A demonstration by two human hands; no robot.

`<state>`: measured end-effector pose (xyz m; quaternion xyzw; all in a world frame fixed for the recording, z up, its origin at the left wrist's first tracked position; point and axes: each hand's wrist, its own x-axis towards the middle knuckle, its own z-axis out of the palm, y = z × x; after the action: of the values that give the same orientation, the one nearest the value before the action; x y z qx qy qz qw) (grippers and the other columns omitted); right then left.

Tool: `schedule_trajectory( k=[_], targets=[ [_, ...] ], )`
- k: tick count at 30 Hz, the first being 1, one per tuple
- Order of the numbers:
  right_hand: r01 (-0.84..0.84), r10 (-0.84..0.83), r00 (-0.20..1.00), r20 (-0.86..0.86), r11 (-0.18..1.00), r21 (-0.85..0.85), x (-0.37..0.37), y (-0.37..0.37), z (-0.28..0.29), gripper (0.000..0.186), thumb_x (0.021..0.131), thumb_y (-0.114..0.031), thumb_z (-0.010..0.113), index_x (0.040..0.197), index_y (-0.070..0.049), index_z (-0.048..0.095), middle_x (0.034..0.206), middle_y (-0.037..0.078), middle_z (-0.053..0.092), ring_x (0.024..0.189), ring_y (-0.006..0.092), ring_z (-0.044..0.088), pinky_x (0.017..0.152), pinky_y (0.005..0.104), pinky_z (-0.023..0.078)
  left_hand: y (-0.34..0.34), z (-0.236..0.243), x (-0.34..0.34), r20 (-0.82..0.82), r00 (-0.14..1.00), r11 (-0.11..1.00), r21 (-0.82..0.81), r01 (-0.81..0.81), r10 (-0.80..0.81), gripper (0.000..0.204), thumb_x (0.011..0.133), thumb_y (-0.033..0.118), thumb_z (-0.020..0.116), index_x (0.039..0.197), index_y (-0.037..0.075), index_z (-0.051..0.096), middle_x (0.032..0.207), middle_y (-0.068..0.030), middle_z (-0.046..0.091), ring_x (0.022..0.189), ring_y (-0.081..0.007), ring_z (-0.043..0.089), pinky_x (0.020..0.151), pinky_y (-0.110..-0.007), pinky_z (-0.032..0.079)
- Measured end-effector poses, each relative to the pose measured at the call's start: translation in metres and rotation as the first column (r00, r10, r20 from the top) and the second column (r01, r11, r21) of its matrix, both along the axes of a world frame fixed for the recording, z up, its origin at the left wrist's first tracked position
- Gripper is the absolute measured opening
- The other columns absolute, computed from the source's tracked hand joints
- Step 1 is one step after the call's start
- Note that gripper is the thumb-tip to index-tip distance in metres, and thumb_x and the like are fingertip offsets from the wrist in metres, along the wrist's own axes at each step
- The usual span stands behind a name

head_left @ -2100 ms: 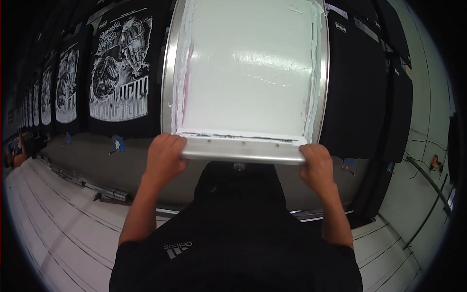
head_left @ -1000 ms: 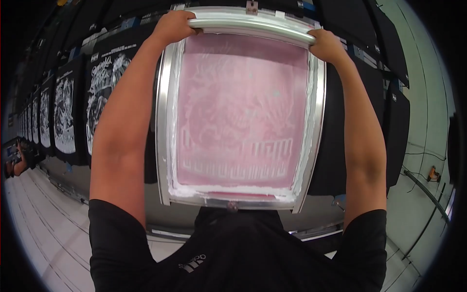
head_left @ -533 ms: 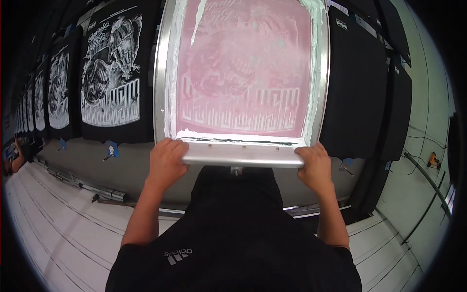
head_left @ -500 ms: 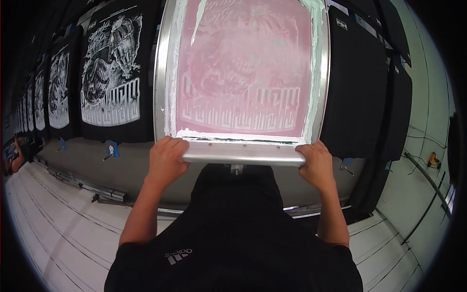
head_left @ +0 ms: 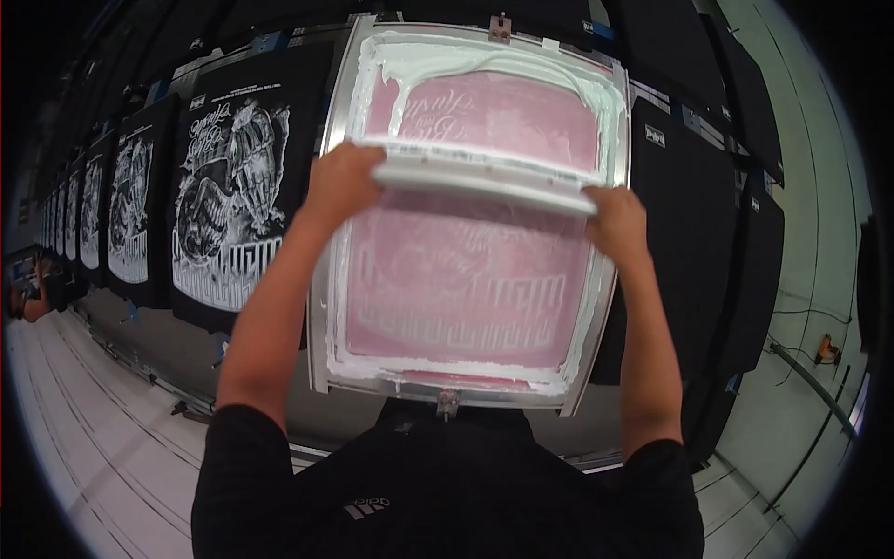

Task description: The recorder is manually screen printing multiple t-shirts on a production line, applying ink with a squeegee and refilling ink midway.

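Note:
A wide silver squeegee (head_left: pixel 484 184), a little blurred, spans the pink mesh (head_left: pixel 447 298) of a screen-printing screen. My left hand (head_left: pixel 348 186) is closed around its left end, and my right hand (head_left: pixel 616 224) grips the right end. The squeegee lies across the upper middle of the mesh, tilted slightly down to the right. Around the mesh runs a metal frame (head_left: pixel 596 321). Thick white ink (head_left: pixel 447 61) is heaped along the far edge and smeared down both sides. A pale design with lettering shows in the mesh, partly covered by the squeegee.
To the left, a black shirt with a white print (head_left: pixel 228 196) lies in a row of similar printed shirts. A plain black shirt (head_left: pixel 666 242) lies to the right. Clamps (head_left: pixel 447 402) hold the frame's near edge. An orange tool (head_left: pixel 827 349) sits at the far right. Another person's arm (head_left: pixel 37 303) shows at left.
Both hands have moved the squeegee away from me, from the near end of the screen to its upper middle. The whole screen now sits lower in view, with its near edge and clamp uncovered.

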<state>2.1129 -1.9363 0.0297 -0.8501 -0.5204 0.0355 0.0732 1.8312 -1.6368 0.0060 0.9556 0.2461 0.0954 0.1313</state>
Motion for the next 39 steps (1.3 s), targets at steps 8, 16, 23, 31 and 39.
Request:
schedule_trajectory(
  k=[8,16,23,31,39],
  targets=[
    [-0.032,0.028,0.999,-0.019,0.97,-0.24,0.149,0.137,0.018,0.043,0.069,-0.011,0.061,0.111,-0.013,0.071,0.103,0.018,0.071,0.099,0.0367,0.066,0.088,0.0429,0.053,0.129,0.029,0.141,-0.07,0.996,0.996,0.068,0.056,-0.051,0.03,0.07,0.034,0.078,0.093,0.015,0.073,0.085,-0.0149,0.071,0.084,-0.035,0.069,0.076,-0.044,0.055],
    [-0.05,0.025,0.983,-0.182,0.989,-0.136,0.146,0.161,0.085,0.046,0.063,-0.012,0.065,0.108,-0.006,0.073,0.094,0.023,0.071,0.09,0.0389,0.068,0.087,0.0391,0.053,0.115,0.079,0.105,0.36,0.933,0.856,0.479,-0.192,0.008,0.066,0.072,0.044,0.081,0.13,0.02,0.06,0.126,-0.0138,0.062,0.118,-0.0362,0.055,0.098,-0.044,0.045],
    [-0.022,0.005,0.993,-0.116,0.989,-0.144,0.179,0.167,0.073,0.049,0.061,-0.013,0.066,0.109,-0.008,0.073,0.098,0.022,0.071,0.093,0.0375,0.068,0.089,0.0388,0.052,-0.124,0.065,-0.072,-0.259,0.928,0.573,-0.817,-0.062,-0.269,0.031,0.095,0.031,0.062,0.113,0.005,0.066,0.1,-0.0158,0.07,0.091,-0.0304,0.067,0.081,-0.041,0.052],
    [-0.005,-0.012,0.997,-0.081,0.978,-0.211,0.177,0.177,0.044,0.052,0.065,-0.013,0.065,0.115,-0.005,0.07,0.11,0.023,0.069,0.103,0.0367,0.066,0.097,0.0377,0.049,-0.326,-0.057,-0.207,-0.276,0.958,-0.306,-0.908,-0.287,-0.081,0.046,0.097,0.045,0.06,0.099,0.001,0.068,0.077,-0.0002,0.062,0.074,-0.0099,0.057,0.066,-0.03,0.048],
    [-0.208,0.2,0.978,-0.057,0.962,-0.179,0.136,0.225,0.037,0.05,0.069,-0.01,0.061,0.119,-0.005,0.068,0.112,0.023,0.068,0.107,0.0361,0.065,0.097,0.0383,0.049,-0.334,-0.045,-0.207,-0.26,0.964,-0.36,-0.905,-0.225,0.05,0.027,0.098,0.026,0.063,0.1,-0.001,0.069,0.08,0.0044,0.062,0.075,-0.0031,0.052,0.067,-0.024,0.046]
  ],
)
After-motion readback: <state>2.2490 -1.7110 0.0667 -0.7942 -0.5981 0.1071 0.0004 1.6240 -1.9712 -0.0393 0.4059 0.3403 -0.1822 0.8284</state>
